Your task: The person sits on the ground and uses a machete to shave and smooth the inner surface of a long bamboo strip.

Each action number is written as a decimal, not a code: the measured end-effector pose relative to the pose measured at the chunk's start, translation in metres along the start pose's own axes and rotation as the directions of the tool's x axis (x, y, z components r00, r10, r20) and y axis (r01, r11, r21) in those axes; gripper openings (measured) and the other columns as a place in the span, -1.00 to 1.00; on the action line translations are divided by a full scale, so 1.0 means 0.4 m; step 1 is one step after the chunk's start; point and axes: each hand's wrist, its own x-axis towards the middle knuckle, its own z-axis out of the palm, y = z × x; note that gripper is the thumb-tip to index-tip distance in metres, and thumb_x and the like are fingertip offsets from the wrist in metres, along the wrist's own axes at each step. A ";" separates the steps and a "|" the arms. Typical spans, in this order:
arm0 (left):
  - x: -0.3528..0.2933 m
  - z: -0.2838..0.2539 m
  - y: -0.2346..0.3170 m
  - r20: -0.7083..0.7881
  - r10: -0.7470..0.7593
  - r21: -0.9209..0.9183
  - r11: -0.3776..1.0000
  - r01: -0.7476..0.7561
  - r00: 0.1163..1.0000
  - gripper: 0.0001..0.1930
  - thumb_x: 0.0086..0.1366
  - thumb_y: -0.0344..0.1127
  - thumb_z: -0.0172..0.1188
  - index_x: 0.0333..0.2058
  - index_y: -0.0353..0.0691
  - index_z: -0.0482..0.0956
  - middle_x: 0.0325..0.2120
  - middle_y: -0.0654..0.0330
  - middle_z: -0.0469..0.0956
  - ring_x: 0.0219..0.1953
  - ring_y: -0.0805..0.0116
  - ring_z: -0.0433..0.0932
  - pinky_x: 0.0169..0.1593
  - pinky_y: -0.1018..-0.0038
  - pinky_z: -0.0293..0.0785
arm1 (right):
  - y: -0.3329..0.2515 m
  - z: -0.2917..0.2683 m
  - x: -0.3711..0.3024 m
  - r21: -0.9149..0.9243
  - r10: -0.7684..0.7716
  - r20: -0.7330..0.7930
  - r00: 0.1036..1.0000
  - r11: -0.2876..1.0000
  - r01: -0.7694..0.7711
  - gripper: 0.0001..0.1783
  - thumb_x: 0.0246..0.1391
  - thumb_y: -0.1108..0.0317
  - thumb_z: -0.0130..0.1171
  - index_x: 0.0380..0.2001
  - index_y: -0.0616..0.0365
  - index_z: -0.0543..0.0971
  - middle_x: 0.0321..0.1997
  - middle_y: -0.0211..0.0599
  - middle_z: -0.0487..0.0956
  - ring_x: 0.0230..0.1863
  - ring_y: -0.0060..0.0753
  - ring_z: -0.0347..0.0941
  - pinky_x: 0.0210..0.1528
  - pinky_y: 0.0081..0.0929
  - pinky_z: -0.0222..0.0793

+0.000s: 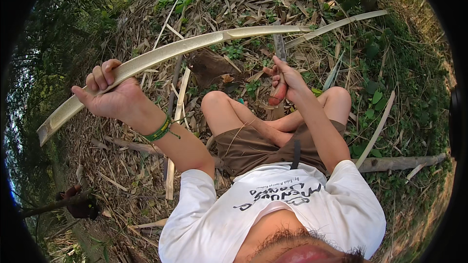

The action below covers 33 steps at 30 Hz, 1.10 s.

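Note:
A long, pale split bamboo strip (185,46) arcs from the lower left across to the upper middle. My left hand (117,95) is closed around it near its left end, fingers over the upper edge. My right hand (291,79) grips a knife whose handle (277,96) has a worn red butt pointing toward me. Its dark blade (279,44) points away and meets the strip near the far right end. Behind the blade, another pale bamboo strip (346,21) slants to the upper right; whether it joins the first, I cannot tell.
I sit cross-legged on leaf-littered ground. A dark stump (210,65) stands ahead of my knees. Pale strips (169,180) lie to my left, and another strip (378,126) leans on a log (404,163) at right. A thin pole (173,9) stretches away at the back, among green plants.

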 end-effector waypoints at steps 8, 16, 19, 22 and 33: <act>-0.131 0.166 0.017 0.248 0.209 0.447 0.841 -0.303 0.946 -0.32 0.39 0.40 -0.36 -0.51 -0.14 0.32 -0.58 0.18 0.23 -0.50 0.32 0.26 -0.28 0.32 0.44 | 0.159 -0.155 -0.100 -0.284 0.100 -0.153 0.983 0.948 -0.141 -0.61 0.18 -0.01 0.24 -0.41 0.05 0.38 -0.53 -0.52 0.43 -0.64 -0.69 0.31 -0.61 -0.67 0.32; -0.119 0.154 -0.086 0.581 0.318 0.478 0.611 -0.631 0.749 -0.40 0.32 0.42 -0.28 -0.56 -0.01 0.08 -0.62 0.35 0.11 -0.65 0.51 0.09 -0.63 0.57 0.15 | 0.129 0.013 -0.220 -0.654 -0.222 0.131 0.966 0.713 0.253 -0.57 0.16 0.02 0.26 -0.32 0.23 0.50 -0.69 -0.51 0.43 -0.66 -0.71 0.29 -0.64 -0.59 0.16; -0.190 0.190 -0.150 0.511 0.426 0.523 0.535 -0.664 0.746 -0.39 0.32 0.44 -0.36 -0.55 0.00 -0.01 -0.65 0.35 0.02 -0.72 0.55 -0.03 -0.73 0.65 -0.11 | 0.085 0.127 -0.289 -0.676 -0.334 0.331 0.882 0.569 0.469 -0.48 0.18 -0.08 0.20 -0.40 0.26 0.51 -0.69 -0.44 0.39 -0.65 -0.61 0.30 -0.56 -0.45 0.21; -0.269 0.173 -0.187 0.483 0.444 0.551 0.515 -0.656 0.754 -0.38 0.35 0.43 -0.44 -0.55 -0.04 0.00 -0.68 0.35 -0.02 -0.75 0.56 -0.02 -0.77 0.67 -0.10 | 0.077 0.194 -0.327 -0.593 -0.402 0.481 0.779 0.505 0.627 -0.38 0.19 -0.18 0.13 -0.45 0.30 0.51 -0.60 -0.28 0.40 -0.58 -0.41 0.36 -0.47 -0.31 0.26; -0.405 0.122 -0.151 0.370 0.492 0.537 0.578 -0.614 0.788 -0.32 0.25 0.54 -0.36 -0.59 -0.02 0.12 -0.70 0.40 -0.09 -0.71 0.56 -0.14 -0.69 0.60 -0.26 | 0.157 0.077 -0.157 -0.768 -0.386 0.311 0.868 0.436 0.470 -0.43 0.26 -0.12 0.02 -0.34 0.29 0.55 -0.75 -0.17 0.39 -0.68 -0.24 0.33 -0.53 -0.30 0.30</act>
